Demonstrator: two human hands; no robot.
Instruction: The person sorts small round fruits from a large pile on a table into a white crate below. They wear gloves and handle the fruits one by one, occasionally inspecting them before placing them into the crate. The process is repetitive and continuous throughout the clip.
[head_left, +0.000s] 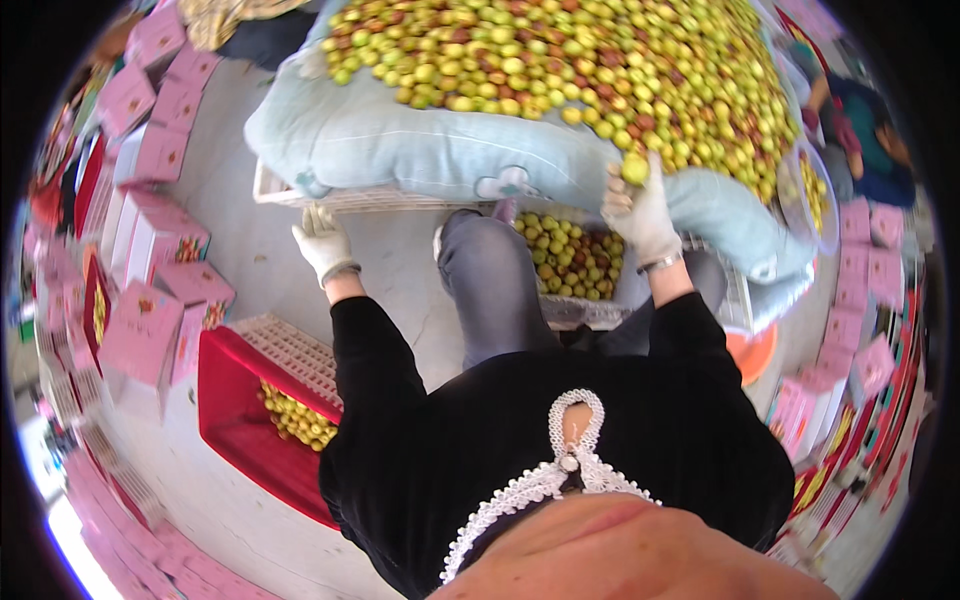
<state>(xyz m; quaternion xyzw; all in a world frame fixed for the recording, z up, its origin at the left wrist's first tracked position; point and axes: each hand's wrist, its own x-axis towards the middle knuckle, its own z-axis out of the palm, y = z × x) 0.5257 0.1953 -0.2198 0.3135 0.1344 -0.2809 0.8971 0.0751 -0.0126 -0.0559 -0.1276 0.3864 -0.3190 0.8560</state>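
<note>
A heap of round yellow-green and reddish-brown fruit, apparently fresh jujubes (540, 60), covers a pale blue quilted cloth (420, 150) in front of me. My right hand (643, 217), in a white glove, pinches one yellow-green jujube (635, 169) at the heap's near edge. Past the cloth's left front corner, my white-gloved left hand (324, 244) hovers with its fingers extended and nothing visible in it. Between my knees stands a lined crate of greener and browner jujubes (574, 255), partly hidden by my right hand and leg.
A red-lined crate (255, 442) with yellow jujubes sits on the floor at my left. Pink cartons (142, 330) line the left side, with more pink cartons (855, 262) at right. A clear plastic tub (825, 202) adjoins the heap; an orange basin (752, 354) is below. Another person (862, 135) sits at right.
</note>
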